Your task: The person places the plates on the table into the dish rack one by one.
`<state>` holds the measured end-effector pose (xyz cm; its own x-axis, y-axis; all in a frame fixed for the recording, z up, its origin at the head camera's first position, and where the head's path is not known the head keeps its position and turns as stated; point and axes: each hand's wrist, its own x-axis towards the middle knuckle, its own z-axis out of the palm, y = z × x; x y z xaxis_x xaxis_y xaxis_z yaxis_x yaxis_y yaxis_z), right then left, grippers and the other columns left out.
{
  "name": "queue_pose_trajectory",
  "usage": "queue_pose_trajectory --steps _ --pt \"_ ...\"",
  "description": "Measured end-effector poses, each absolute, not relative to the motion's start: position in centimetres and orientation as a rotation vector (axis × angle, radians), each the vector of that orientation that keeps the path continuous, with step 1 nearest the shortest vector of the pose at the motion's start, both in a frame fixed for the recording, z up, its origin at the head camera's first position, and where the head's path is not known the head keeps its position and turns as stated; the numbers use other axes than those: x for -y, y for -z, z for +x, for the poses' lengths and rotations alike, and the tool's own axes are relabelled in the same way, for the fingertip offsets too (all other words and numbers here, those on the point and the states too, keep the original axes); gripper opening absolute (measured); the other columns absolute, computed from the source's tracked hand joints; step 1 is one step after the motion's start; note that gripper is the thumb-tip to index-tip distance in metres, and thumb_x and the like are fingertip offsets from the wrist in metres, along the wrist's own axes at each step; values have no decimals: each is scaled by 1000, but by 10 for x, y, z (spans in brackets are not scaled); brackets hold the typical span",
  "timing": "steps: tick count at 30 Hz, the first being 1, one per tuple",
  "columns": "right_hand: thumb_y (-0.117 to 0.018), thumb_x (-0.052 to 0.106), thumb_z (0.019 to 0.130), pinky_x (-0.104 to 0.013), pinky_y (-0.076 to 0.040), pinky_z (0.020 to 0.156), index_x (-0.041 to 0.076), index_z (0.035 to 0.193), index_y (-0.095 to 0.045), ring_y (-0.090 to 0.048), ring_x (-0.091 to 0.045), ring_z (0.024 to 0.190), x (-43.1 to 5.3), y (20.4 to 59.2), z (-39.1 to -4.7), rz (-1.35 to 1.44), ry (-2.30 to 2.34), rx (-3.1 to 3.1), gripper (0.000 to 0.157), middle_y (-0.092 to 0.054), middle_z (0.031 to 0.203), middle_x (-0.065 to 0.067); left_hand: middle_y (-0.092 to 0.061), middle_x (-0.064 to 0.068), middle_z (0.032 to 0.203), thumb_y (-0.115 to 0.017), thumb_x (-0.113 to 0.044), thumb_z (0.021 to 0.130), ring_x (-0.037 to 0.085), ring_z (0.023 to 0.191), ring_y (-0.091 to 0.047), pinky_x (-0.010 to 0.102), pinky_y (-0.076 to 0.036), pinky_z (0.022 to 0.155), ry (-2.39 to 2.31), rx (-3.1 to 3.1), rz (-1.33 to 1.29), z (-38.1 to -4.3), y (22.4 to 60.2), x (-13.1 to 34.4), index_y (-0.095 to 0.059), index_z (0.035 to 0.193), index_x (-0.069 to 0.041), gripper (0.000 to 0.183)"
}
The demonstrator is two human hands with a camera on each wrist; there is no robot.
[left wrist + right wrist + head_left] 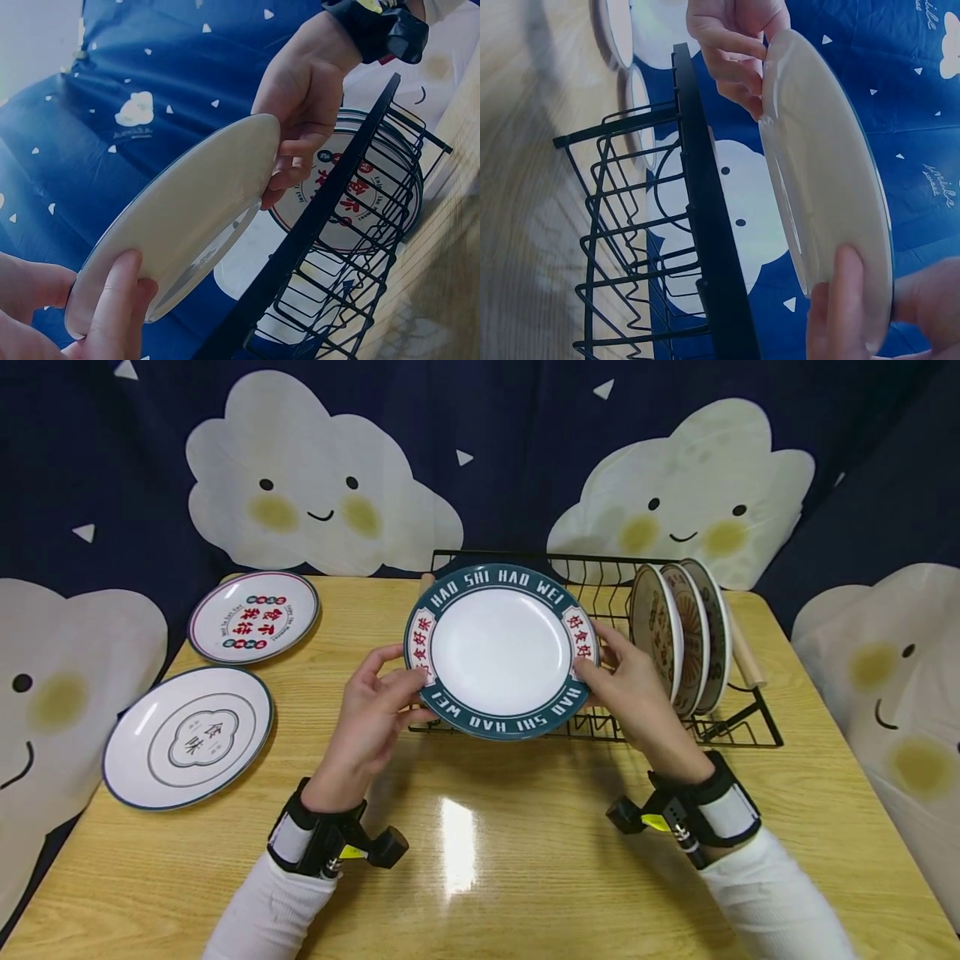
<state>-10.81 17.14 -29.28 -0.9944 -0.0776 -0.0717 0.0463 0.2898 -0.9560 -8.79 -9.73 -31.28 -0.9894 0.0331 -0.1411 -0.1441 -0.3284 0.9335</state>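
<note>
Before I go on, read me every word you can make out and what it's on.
"HAO SHI HAO WEI": held plate, twice.
"好食好": same plate, right side; the rest is covered by the right hand.
Red characters, left side: partly covered by the left hand.
"食味": grey-ringed plate; tiny marks beside unreadable.
"Enjoy The Moment": red-lettered plate; its other text is unclear.
"smile": blue cloth; smaller words blurred.
Racked plates: nothing readable.

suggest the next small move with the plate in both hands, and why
I'd probably turn the teal-rimmed plate edge-on: three patterned plates stand on edge at the right end of the black wire rack, while this one, held on opposite sides by the left hand and right hand, faces the viewer.
</note>
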Motion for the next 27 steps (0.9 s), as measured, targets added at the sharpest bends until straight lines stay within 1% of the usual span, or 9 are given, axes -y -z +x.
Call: queue_pose_trajectory --steps 9,17,20,24,27 --pt "-52 11 92 -31 -57 65 12 145 -27 -61 -14 80 -172 294 -111 -7 1839 -2426 58 -47 116 -19 -67 5 90 -57 -5 88 13 67 -63 28 -57 60 -2451 -1770 -122 -89 315 96 -42 124 -9 39" --pt "-52 11 92 -29 -57 68 11 147 -20 -61 -12 80 -172 290 -114 13 1884 -2380 64 -45 118 -18 -67 5 89 -57 -2 87 14 68 -65 29 -57 61 -2422 -1801 -84 -95 316 98 -42 122 -7 38" --pt "-53 12 91 -30 -57 68 12 146 -22 -62 -13 80 -172 288 -115 6 1886 -2387 63 -46 118 -18 -67 7 92 -58 -3 88 15 70 -67 30 -57 63 -2355 -1864 -60 -99 318 101 -42 123 -6 38" --pt "-53 14 92 -31 -57 67 12 146 -25 -63 -12 79 -173 285 -115 -32 1873 -2430 61 -48 119 -20 -65 14 99 -58 -5 88 17 73 -68 33 -57 66 -2281 -1900 -33 -103 320 104 -42 124 -4 40" --pt "-54 15 92 -31 -57 65 13 145 -26 -63 -12 79 -173 282 -116 -54 1852 -2473 61 -48 118 -21 -64 15 100 -57 -5 88 17 73 -68 34 -57 67 -2259 -1893 -14 -106 321 106 -43 125 -2 40"
